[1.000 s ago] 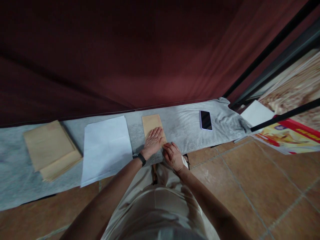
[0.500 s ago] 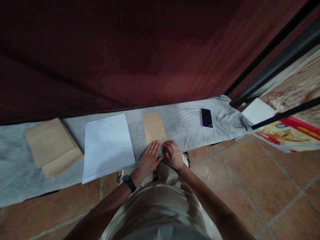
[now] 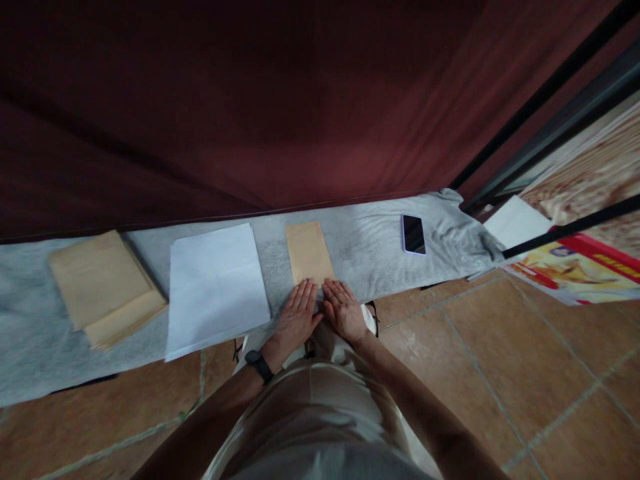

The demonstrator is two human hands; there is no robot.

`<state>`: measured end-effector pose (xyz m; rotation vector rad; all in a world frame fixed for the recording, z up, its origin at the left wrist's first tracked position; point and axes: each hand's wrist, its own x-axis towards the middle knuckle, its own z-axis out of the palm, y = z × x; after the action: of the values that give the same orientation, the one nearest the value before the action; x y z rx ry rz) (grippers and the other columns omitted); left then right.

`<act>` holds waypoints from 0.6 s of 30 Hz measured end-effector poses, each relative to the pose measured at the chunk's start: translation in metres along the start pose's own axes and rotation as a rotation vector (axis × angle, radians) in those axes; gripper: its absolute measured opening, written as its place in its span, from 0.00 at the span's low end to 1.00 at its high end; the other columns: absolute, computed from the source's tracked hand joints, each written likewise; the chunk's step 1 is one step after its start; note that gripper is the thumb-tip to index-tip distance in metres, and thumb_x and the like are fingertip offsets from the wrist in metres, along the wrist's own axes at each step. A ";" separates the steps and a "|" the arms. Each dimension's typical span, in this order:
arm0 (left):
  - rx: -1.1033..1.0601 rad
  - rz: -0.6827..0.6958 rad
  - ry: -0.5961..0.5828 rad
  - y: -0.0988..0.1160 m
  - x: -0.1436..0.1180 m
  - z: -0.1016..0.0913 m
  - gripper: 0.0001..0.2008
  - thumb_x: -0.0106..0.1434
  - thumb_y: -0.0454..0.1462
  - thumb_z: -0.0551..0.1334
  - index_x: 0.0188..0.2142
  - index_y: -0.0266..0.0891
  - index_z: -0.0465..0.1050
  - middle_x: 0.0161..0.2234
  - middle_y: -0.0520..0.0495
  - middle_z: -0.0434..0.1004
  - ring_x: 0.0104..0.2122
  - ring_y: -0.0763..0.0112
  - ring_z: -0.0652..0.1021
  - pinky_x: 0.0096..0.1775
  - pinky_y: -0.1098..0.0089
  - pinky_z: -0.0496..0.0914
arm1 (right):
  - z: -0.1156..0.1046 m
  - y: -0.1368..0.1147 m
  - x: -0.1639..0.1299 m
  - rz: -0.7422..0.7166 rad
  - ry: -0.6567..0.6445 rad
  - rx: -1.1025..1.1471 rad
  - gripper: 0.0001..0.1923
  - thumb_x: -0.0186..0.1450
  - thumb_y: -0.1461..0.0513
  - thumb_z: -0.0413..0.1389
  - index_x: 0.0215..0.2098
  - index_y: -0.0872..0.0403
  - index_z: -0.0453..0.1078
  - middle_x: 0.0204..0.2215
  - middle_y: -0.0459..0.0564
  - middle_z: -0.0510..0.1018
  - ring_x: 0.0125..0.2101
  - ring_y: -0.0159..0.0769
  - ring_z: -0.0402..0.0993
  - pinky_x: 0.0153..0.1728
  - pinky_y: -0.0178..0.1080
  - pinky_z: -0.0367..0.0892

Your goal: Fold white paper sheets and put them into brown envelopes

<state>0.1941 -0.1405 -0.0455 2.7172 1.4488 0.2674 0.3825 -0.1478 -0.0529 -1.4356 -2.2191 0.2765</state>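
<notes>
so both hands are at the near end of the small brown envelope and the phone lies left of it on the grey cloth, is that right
Not quite: the head view shows the phone lying right of the small brown envelope, on the grey cloth; the rest stands.

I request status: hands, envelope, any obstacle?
Left hand and right hand palms down, at near end of envelope. Envelope flat on grey cloth. Phone apart at right, not blocking.

Single head-worn camera, facing forward and steeply down.
Viewpoint sits above the wearer's torso (image 3: 315, 413), fairly near the hands (image 3: 296, 315) at lower centre; the surface (image 3: 363, 247) crosses mid-view, dark red cloth (image 3: 280, 120) fills the upper part, tiled floor (image 3: 450, 373) the lower corners.
</notes>
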 end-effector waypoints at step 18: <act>0.048 -0.055 0.008 -0.005 -0.012 -0.003 0.33 0.71 0.43 0.55 0.69 0.22 0.56 0.71 0.29 0.55 0.72 0.51 0.54 0.70 0.53 0.55 | -0.002 -0.023 0.023 0.001 0.011 -0.004 0.25 0.78 0.58 0.43 0.69 0.57 0.61 0.68 0.58 0.65 0.70 0.42 0.57 0.70 0.52 0.55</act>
<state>0.1832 -0.1478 -0.0442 2.7114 1.5491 0.2446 0.3571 -0.1374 -0.0356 -1.4372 -2.2116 0.2637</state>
